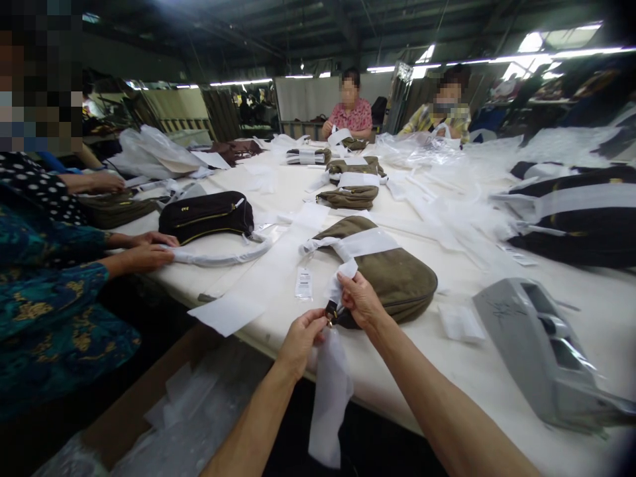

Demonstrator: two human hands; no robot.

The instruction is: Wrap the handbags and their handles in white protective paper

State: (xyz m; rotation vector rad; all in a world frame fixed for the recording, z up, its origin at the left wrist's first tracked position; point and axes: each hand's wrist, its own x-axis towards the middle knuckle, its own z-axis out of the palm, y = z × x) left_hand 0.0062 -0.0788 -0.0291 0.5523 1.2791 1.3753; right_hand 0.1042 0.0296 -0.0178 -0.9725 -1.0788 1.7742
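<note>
An olive-green bag [407,271] lies on the table right in front of me, a white paper band [370,242] across it. Its strap [348,267] is wrapped in white paper. My right hand [358,299] pinches this wrapped strap near its lower end. With fingertips closed, my left hand [304,339] grips the strap end at its gold-coloured metal fitting [328,319]. From there a strip of white paper [330,404] hangs down past the table edge. A white tag [304,283] lies left of the strap.
On the right stands a grey tape dispenser [521,351]. A black bag [206,217] lies at left, where a co-worker's hands [149,252] hold its wrapped strap. More olive bags [348,197] lie ahead. Dark bags [586,218] sit far right. A long paper sheet [248,298] overhangs the edge.
</note>
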